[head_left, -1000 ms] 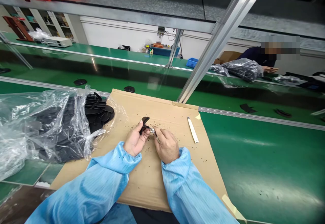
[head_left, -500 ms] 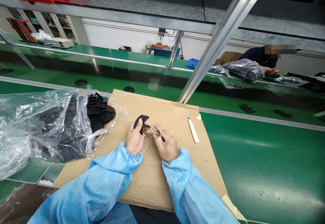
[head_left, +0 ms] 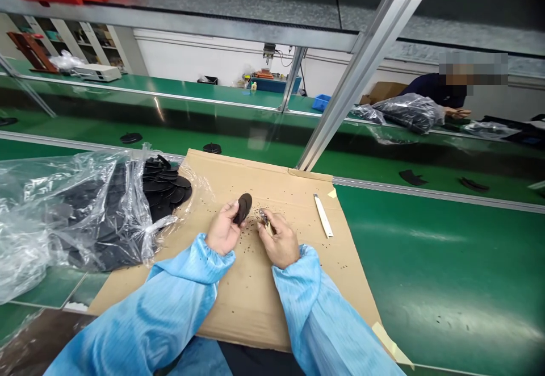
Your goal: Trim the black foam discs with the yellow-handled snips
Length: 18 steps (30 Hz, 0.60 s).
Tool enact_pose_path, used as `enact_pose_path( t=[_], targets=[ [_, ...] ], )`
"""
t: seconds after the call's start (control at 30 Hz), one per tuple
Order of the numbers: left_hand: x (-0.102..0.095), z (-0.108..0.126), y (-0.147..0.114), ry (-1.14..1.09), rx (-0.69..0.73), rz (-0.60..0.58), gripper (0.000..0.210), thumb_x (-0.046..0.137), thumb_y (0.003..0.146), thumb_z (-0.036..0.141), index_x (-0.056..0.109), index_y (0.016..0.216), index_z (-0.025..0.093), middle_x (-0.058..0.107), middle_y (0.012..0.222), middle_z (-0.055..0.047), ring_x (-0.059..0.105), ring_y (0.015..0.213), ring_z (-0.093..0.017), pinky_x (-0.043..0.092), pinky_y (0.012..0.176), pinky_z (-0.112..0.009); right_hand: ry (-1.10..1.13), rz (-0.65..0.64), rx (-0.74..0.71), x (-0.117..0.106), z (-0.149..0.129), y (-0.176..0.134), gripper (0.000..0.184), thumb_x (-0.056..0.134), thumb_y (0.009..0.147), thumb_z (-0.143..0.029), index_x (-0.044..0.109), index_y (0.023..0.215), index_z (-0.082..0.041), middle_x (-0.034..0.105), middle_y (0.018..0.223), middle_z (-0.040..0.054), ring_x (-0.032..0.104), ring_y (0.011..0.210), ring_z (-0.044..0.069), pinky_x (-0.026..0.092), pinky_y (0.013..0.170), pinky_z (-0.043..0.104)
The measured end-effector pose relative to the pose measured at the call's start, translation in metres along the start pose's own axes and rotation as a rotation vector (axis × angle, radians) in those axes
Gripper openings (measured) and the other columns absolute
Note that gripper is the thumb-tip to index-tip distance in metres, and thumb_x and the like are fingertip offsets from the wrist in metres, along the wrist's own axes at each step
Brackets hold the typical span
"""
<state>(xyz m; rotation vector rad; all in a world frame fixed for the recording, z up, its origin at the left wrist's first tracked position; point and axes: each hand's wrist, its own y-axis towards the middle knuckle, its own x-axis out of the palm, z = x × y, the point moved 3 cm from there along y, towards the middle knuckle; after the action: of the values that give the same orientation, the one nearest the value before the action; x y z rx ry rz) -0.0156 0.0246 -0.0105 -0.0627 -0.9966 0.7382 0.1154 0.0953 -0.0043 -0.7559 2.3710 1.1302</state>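
Observation:
Between the thumb and fingers of my left hand point(head_left: 223, 229) is a flat, rounded black plastic part point(head_left: 243, 208), its broad face now turned toward the right. My right hand point(head_left: 280, 241) is closed around small cutting pliers point(head_left: 266, 221) with pale handles; their metal tip points up and left, a short gap away from the part. Small black scraps are scattered over the cardboard sheet point(head_left: 251, 313) beneath both hands. To the right on the cardboard lies a white utility knife point(head_left: 323, 217).
A clear plastic bag point(head_left: 140, 217) spilling many similar black parts point(head_left: 170, 186) lies on the left. A metal post point(head_left: 340, 92) rises behind the cardboard. Single black parts point(head_left: 212, 148) rest on the green surface beyond. Across the bench a person point(head_left: 438, 92) works beside plastic bags.
My left hand has turned the black part, so its rounded face shows instead of its curved edge. My right hand keeps the pliers in nearly the same spot.

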Motion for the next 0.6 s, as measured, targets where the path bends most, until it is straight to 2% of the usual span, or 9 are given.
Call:
enact_pose_path(
  t=[0.1,0.2,0.6],
  targets=[
    [0.0010,-0.0009,-0.0004,-0.066,-0.112,-0.046,0.011,0.045,0.088,0.009,0.056,0.092,0.011,0.051,0.068,-0.001,0.045,0.047,-0.008,0.037,0.043,-0.019,-0.025,-0.070,-0.094,0.0029,-0.0030,-0.0009,0.028,0.052,0.091,-0.023,0.058,0.117,-0.016,0.061,0.090,0.0068,0.059,0.083,0.019,0.050,0.077,0.030],
    [0.0016,-0.0016,-0.0016,-0.098,-0.179,-0.112,0.015,0.046,0.086,0.009,0.057,0.095,0.010,0.050,0.067,-0.001,0.040,0.045,-0.007,0.033,0.041,-0.018,-0.094,-0.137,-0.164,0.0059,-0.0060,-0.0023,0.027,0.050,0.093,-0.023,0.057,0.118,-0.016,0.061,0.094,0.0087,0.059,0.088,0.021,0.050,0.081,0.033],
    [0.0013,-0.0039,-0.0016,0.032,-0.175,-0.118,0.016,0.057,0.080,0.009,0.061,0.094,0.014,0.049,0.063,0.001,0.036,0.041,-0.006,0.029,0.039,-0.017,-0.201,-0.249,-0.168,0.0080,-0.0064,-0.0031,0.030,0.047,0.094,-0.023,0.055,0.123,-0.017,0.060,0.093,0.0085,0.058,0.088,0.020,0.050,0.082,0.032]
  ],
)
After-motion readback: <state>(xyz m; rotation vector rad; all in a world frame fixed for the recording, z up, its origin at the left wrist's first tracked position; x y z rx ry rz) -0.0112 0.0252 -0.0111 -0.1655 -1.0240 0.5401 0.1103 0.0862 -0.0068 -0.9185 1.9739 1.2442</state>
